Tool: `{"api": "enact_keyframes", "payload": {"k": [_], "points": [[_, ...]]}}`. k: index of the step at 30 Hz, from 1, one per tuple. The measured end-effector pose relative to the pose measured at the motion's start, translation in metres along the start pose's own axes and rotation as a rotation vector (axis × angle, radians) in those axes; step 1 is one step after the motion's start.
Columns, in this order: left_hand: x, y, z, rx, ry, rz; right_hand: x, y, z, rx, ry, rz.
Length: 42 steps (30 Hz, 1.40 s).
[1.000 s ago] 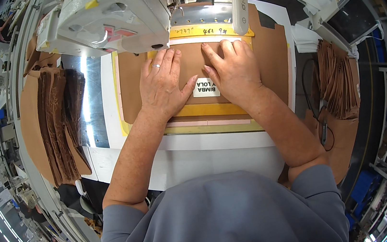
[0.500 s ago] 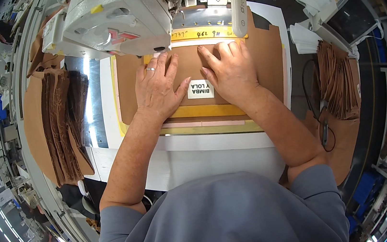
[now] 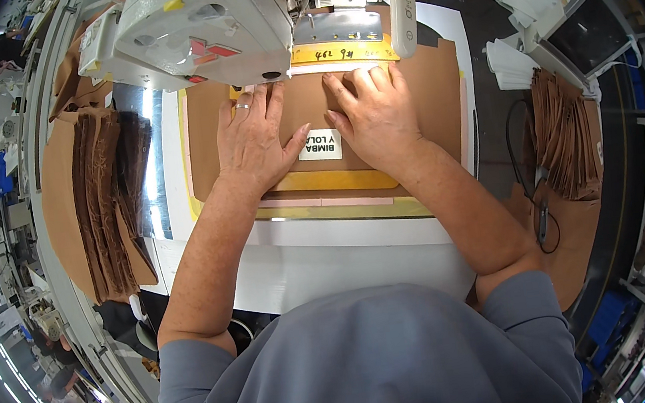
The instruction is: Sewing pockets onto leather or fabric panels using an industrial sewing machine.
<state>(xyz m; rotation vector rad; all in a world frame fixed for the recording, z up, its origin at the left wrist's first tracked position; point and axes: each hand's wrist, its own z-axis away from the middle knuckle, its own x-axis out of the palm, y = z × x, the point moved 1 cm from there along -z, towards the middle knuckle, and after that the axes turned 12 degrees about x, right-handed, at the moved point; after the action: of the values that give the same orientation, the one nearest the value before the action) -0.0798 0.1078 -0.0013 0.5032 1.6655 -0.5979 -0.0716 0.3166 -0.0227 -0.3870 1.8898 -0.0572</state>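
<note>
My left hand [image 3: 255, 145], with a ring, lies with fingers apart on a brown flat panel [image 3: 440, 106], its fingertips just below the white sewing machine head [image 3: 182, 37]. My right hand [image 3: 375, 118] presses on the panel too, index finger and thumb stretched out, other fingers slightly bent. A white printed label [image 3: 322, 143] sits between my thumbs. A yellow marked strip [image 3: 344, 51] runs just beyond my fingertips, and another yellow strip [image 3: 336, 180] shows below the label. The panel lies in a layered pale yellow template [image 3: 388, 208].
Stacks of brown pieces stand at left [image 3: 97, 205] and right [image 3: 563, 131]. A dark screen [image 3: 583, 24] and folded white sheets [image 3: 507, 66] are at the upper right. A black cable [image 3: 531, 192] hangs on the right. Other people appear small at the far left edge.
Both my hands, with the panel and template under them, have shifted a little to the left relative to the machine head. The fingers keep nearly the same pose.
</note>
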Motion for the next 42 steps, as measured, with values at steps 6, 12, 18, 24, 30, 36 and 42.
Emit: {"api": "enact_keyframes", "payload": {"k": [6, 12, 18, 24, 30, 36, 42], "points": [[0.0, -0.006, -0.001, 0.006, 0.003, -0.044, 0.001, -0.006, -0.003, -0.003, 0.012, 0.001], [0.001, -0.01, 0.004, -0.024, -0.008, -0.084, -0.002, -0.005, -0.005, -0.014, -0.001, 0.02], [0.002, -0.017, 0.01, -0.056, -0.013, -0.074, -0.008, 0.0, -0.002, -0.029, 0.009, 0.054], [0.004, -0.024, 0.017, -0.084, -0.013, -0.089, -0.008, 0.004, 0.003, -0.023, -0.023, 0.028], [-0.002, -0.03, 0.018, -0.056, -0.062, -0.092, -0.009, -0.005, 0.001, -0.025, -0.039, 0.009], [-0.007, -0.036, 0.017, -0.076, -0.116, -0.067, -0.002, -0.011, -0.002, -0.041, -0.037, 0.005], [-0.01, -0.039, 0.021, -0.1, -0.121, -0.099, 0.002, -0.019, -0.004, -0.035, -0.1, 0.01]]}}
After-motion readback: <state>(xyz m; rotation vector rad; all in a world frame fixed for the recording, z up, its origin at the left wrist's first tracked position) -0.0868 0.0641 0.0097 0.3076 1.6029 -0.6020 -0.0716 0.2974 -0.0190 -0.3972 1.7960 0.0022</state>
